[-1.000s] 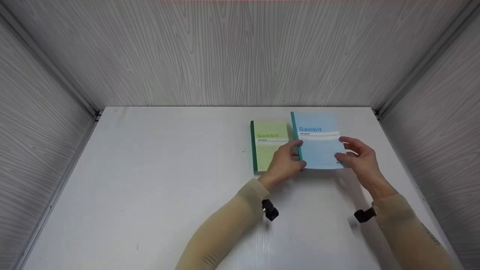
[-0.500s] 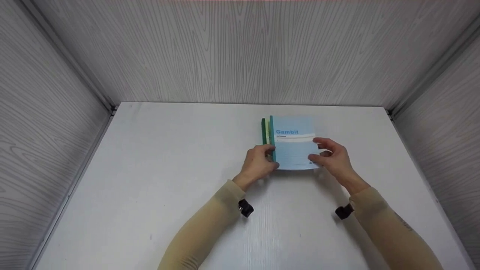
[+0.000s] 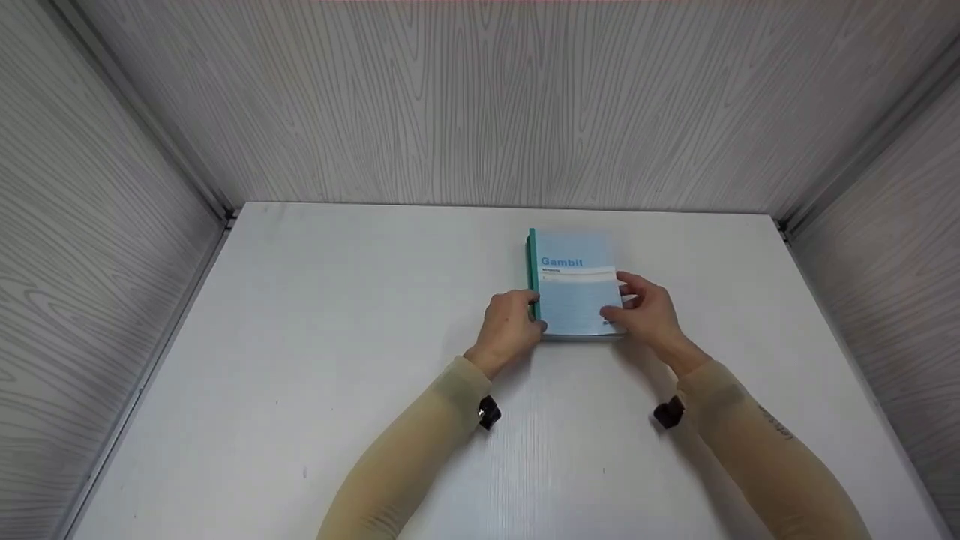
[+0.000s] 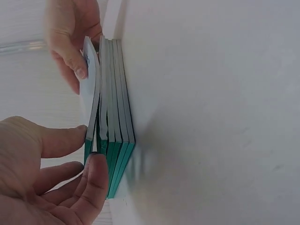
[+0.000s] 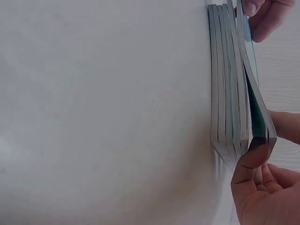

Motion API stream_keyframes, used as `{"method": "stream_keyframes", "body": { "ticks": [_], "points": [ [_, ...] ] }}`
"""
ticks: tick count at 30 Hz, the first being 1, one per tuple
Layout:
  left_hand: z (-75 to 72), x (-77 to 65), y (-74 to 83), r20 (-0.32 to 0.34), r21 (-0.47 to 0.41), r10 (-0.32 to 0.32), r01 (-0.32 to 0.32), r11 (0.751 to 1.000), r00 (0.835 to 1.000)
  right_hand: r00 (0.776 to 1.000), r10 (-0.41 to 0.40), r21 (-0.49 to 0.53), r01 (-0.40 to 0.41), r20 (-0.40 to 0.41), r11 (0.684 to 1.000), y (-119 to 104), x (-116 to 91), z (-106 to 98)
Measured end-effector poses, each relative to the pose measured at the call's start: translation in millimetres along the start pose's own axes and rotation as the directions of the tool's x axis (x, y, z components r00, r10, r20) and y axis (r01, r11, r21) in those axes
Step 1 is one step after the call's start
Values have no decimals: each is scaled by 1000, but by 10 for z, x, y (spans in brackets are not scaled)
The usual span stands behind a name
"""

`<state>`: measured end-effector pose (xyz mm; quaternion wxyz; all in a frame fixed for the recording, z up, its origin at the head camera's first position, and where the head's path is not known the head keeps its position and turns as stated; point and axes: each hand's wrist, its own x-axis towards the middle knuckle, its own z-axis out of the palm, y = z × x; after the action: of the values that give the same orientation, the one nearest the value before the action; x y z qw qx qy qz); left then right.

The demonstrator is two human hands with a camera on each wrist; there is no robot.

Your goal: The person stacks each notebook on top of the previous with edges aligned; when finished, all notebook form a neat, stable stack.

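Observation:
A blue notebook (image 3: pixel 577 300) with "Gambit" on its cover and a teal spine lies over a stack of notebooks (image 4: pixel 117 112). My left hand (image 3: pixel 506 330) pinches its spine side near the lower corner. On the opposite edge, my right hand (image 3: pixel 649 315) grips it with the thumb on the cover and fingers at the side. Both wrist views show a narrow gap between this top notebook (image 5: pixel 255 98) and the stack, so it is slightly raised and tilted there. From the head view the green notebook's cover is hidden beneath the blue one.
The white table (image 3: pixel 337 337) extends around the stack to both sides and in front. Grey wood-grain panels (image 3: pixel 480 105) border it at the back, left and right. A small black wrist camera (image 3: pixel 489 412) sits at each sleeve cuff.
Both hands have carried the blue notebook left from beside the green one to over it, then lowered it. Its spine now nearly lines up with the stack. The head view has also shifted slightly.

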<state>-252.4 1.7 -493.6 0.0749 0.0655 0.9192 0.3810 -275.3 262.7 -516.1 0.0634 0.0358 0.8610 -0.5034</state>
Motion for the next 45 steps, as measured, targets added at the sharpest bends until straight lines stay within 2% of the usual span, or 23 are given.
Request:
{"method": "stream_keyframes", "body": {
  "ticks": [6,19,23,25,27,30,35,38,40,45],
  "points": [
    [11,7,-19,-15,106,19,-17,994,1000,999,-40,-62,41,11,997,-16,15,61],
    [35,-23,-116,4,56,55,-55,997,998,999,-28,-134,31,22,990,-17,-62,74],
    [-18,-81,-191,6,76,80,-80,994,997,998,-48,-168,54,40,984,-21,-127,29],
    [-84,-122,-256,-12,99,88,-87,991,996,995,-92,-196,97,36,976,-15,-171,-23],
    [-180,-163,-338,-44,133,96,-89,987,994,988,-155,-242,155,17,958,1,-221,-101],
    [-371,-221,-480,-109,194,109,-86,977,988,967,-254,-331,232,-24,915,47,-294,-253],
    [-734,-307,-750,-222,316,152,-77,946,963,929,-366,-509,287,-60,811,104,-390,-498],
    [-947,-360,-889,-255,398,159,-47,916,954,908,-415,-602,297,-62,741,112,-417,-592],
    [-1056,-392,-966,-266,440,139,-9,898,954,912,-406,-644,281,-51,712,106,-434,-633],
    [-1198,-461,-1142,-246,456,48,72,887,968,966,-259,-696,191,6,693,68,-455,-668]
  ]
}}
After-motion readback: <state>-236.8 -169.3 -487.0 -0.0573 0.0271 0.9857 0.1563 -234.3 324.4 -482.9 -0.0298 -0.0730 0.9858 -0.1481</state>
